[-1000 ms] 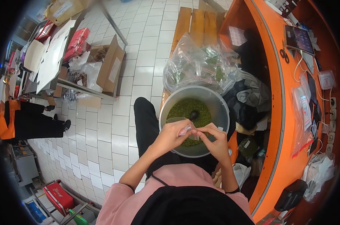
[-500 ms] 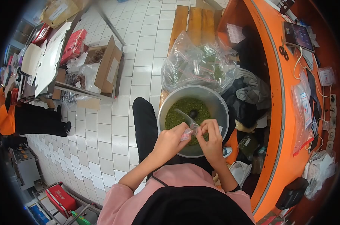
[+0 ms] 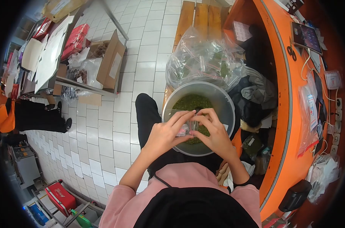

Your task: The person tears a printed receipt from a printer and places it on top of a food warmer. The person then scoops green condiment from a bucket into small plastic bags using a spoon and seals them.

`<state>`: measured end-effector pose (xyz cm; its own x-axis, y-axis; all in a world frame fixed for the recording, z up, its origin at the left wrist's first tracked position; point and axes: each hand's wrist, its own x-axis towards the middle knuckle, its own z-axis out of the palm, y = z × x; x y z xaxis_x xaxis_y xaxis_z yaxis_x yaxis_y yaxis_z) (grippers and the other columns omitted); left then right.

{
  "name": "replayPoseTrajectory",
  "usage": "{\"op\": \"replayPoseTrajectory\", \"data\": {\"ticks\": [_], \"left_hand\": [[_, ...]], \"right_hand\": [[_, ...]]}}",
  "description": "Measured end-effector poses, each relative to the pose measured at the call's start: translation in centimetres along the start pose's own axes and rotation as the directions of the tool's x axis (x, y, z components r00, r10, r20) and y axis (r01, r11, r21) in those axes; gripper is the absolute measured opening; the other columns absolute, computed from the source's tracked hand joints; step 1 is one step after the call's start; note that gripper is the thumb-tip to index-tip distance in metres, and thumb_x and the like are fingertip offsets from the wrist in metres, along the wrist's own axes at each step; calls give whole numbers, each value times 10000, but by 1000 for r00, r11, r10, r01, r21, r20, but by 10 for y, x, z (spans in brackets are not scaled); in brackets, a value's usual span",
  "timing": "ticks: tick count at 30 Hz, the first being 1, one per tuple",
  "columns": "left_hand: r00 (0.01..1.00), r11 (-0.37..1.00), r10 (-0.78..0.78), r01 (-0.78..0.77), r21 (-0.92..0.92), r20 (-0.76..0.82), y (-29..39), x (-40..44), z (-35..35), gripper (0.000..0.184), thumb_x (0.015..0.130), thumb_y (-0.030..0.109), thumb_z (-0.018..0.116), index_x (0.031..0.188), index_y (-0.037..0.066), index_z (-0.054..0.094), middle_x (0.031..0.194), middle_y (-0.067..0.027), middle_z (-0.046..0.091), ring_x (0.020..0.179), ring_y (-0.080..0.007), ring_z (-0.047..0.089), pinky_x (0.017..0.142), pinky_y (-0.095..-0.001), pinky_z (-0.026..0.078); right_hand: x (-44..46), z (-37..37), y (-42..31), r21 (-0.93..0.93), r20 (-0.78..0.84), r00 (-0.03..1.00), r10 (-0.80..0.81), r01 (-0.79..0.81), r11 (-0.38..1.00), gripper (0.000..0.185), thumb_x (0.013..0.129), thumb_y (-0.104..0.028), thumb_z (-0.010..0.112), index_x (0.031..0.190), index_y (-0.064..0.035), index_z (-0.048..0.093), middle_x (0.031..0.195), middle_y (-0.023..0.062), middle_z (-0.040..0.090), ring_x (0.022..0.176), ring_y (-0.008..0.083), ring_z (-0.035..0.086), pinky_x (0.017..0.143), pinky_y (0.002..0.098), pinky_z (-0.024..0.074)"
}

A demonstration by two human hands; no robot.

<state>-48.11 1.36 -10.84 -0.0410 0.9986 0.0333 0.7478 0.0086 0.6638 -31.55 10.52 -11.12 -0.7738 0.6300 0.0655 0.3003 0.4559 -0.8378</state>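
Small clear plastic bag (image 3: 182,130), thin and see-through, with a pinkish-white patch showing between the thumb and fingers of the left hand (image 3: 165,130). Held aloft by both hands, right hand (image 3: 215,132) at the opposite edge, above the open round tub (image 3: 225,103). Clear part jutting forward past the left fingers. Largely covered by fingers around the middle; probably drawn out between the facing fingertips, mouth hard to make out.

No text is legible: white lettering (image 3: 59,192) on the red case (image 3: 61,199) is blurred.
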Motion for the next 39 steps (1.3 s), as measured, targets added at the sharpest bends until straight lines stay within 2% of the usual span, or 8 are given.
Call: {"op": "replayPoseTrajectory", "data": {"ticks": [2, 5, 7, 13, 19, 26, 32, 39], "left_hand": [[1000, 1000, -24, 24, -18, -8, -2, -2, -4, 627, 667, 238, 763, 1233, 124, 518, 1204, -29, 536, 891, -240, 622, 609, -327, 532], [989, 979, -116, 98, -178, -91, -6, -4, -11, 662, 637, 192, 785, 1238, 114, 518, 1188, -67, 536, 973, -266, 598, 726, -343, 518], [949, 959, -160, 84, -270, -273, -11, -6, -13, 716, 597, 158, 808, 1245, 91, 510, 1180, -106, 528, 1064, -286, 550, 854, -357, 468], [920, 934, -199, 73, -351, -338, -18, -13, -20, 732, 583, 117, 802, 1252, 59, 510, 1189, -130, 521, 1094, -261, 518, 906, -339, 419], [904, 910, -228, 66, -409, -361, -19, -17, -22, 754, 602, 98, 796, 1286, 53, 481, 1194, -117, 534, 1050, -217, 536, 850, -308, 443], [867, 728, -394, 93, -679, -304, -24, -23, -20, 636, 665, 55, 772, 1245, 35, 512, 1229, -78, 572, 626, -9, 472, 548, -148, 381], [854, 686, -377, -4, -728, -360, -25, -19, -16, 568, 710, 13, 735, 1234, 31, 516, 1239, -71, 567, 608, 36, 401, 510, -114, 313], [862, 621, -413, 30, -783, -294, -26, -13, -6, 582, 716, 14, 735, 1246, 28, 493, 1254, -89, 557, 714, 33, 444, 564, -111, 338]], "right_hand": [[8, 2, 11, 29, 13, 997, -76, 76, 997, 284, 817, -67, 620, 1085, -12, 542, 1059, 108, 531, 770, 168, 602, 709, 320, 514], [16, 21, 45, 632, 74, 968, 241, -232, 739, 323, 810, -42, 590, 1114, 0, 489, 1078, 185, 552, 885, 268, 609, 783, 364, 493], [15, 45, 70, 87, 277, 958, 76, -104, 991, 427, 812, 14, 531, 1221, 7, 409, 1138, 253, 546, 1014, 347, 576, 839, 404, 464], [-12, 83, 70, -163, 647, 751, 130, -31, 986, 555, 772, 90, 473, 1303, 28, 323, 1192, 286, 458, 1100, 409, 497, 893, 425, 441], [10, 69, 80, -321, 362, 924, -120, 245, 915, 200, 736, 71, 511, 935, 61, 498, 974, 208, 460, 921, 344, 501, 818, 376, 461], [29, 52, 85, -323, 60, 986, 158, -131, 937, 170, 813, -22, 545, 963, 49, 512, 955, 220, 481, 877, 385, 545, 789, 418, 480], [19, 83, 67, 77, 275, 960, 56, -80, 994, 191, 825, -104, 577, 961, 25, 612, 842, 198, 575, 795, 377, 589, 728, 395, 499], [-7, 41, 70, 488, 46, 963, 267, -255, 835, 269, 968, -127, 429, 954, 100, 573, 914, 136, 632, 826, 206, 674, 701, 288, 552]]}}
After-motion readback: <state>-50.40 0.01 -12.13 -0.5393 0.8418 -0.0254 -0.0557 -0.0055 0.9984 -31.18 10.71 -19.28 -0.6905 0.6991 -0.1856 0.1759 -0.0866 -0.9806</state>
